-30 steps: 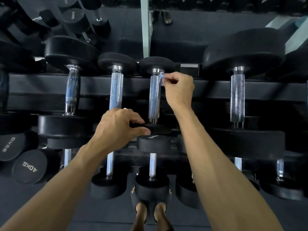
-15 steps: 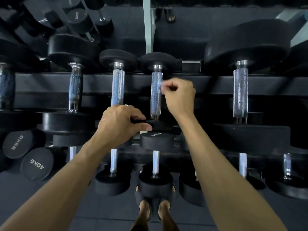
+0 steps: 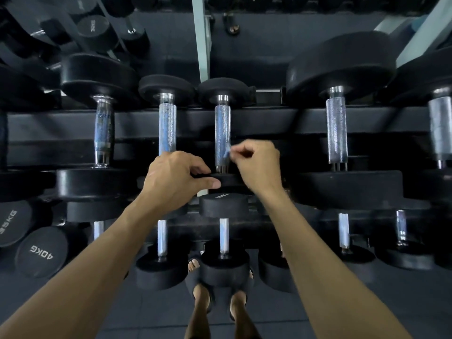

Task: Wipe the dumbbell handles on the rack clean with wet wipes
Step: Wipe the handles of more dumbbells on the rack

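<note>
My right hand [image 3: 256,165] pinches the wipe [image 3: 227,152] low on the handle [image 3: 222,135]; left hand [image 3: 176,182] grips the near head [image 3: 227,180]. Tiny wipe, may slip or skip the underside.

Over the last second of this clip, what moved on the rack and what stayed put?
The right hand, pinching the wet wipe, slid down the dumbbell handle from its top end, by the far head, to its lower end, by the near head. The left hand kept its grip on the near dumbbell head, steadying it. The dumbbell stayed in its place on the rack; nothing was let go.
</note>
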The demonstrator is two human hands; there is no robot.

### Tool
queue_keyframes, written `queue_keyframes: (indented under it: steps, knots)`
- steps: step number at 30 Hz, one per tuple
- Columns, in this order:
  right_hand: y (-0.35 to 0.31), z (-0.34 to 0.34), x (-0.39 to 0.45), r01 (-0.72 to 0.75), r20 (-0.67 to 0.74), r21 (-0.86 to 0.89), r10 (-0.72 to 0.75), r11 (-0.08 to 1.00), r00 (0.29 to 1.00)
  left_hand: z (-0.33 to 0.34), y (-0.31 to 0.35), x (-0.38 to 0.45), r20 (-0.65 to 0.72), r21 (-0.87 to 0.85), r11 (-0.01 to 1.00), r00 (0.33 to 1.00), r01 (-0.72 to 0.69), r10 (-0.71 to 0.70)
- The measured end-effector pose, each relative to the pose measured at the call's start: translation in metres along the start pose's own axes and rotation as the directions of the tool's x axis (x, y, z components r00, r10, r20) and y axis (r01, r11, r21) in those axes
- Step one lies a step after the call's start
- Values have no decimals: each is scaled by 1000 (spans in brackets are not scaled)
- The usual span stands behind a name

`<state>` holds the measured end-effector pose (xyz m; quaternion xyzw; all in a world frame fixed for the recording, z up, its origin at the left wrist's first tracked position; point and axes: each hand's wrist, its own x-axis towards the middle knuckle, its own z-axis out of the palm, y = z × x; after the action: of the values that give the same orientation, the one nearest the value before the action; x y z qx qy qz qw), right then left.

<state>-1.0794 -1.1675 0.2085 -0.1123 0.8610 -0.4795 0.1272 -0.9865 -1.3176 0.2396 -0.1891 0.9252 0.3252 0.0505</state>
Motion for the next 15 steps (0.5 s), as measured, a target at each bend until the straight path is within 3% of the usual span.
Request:
queue_keyframes:
  steps: [3, 8, 13, 15]
  knots:
    - [-3, -1, -7, 12, 17, -40, -11, 999, 1000, -2, 1, 0, 15, 0, 1000, 1000, 4, -4]
    - [-14, 7, 22, -50, -85, 122, 60, 991, 995, -3, 2, -1, 24, -17, 1000, 1000, -3, 3]
    - [2, -7, -1, -134, 154, -134, 154, 982, 976, -2, 2, -1, 22, -3, 1000, 1000, -2, 2]
    - [0, -8, 9, -157, 140, -66, 165, 985, 976, -3, 2, -1, 21, 2, 1000, 1000, -3, 3]
